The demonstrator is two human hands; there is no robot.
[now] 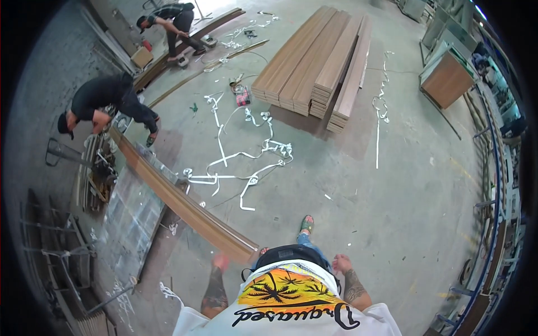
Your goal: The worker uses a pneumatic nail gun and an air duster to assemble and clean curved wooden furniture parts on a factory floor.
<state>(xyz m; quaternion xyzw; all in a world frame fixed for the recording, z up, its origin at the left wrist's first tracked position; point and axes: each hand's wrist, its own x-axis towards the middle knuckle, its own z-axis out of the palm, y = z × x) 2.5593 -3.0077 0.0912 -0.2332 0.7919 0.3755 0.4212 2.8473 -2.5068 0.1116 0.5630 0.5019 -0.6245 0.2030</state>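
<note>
A long brown board (pixel 185 207), seemingly several lengths together, slants from the left down to just in front of me. My left hand (pixel 221 261) is beside its near end, smeared by motion, so its fingers and any contact cannot be made out. At the far end a bent-over co-worker (pixel 106 103) in dark clothes has their hands by the board. My right hand (pixel 341 264) hangs at my right side, away from the board, with fingers curled in and nothing visible in them.
Stacked brown planks (pixel 314 61) lie ahead. White strapping strips (pixel 246 168) are strewn over the floor. A grey metal-topped platform (pixel 131 215) lies under the board at left. Another person (pixel 174 28) bends at the far left; racks (pixel 487 168) line the right.
</note>
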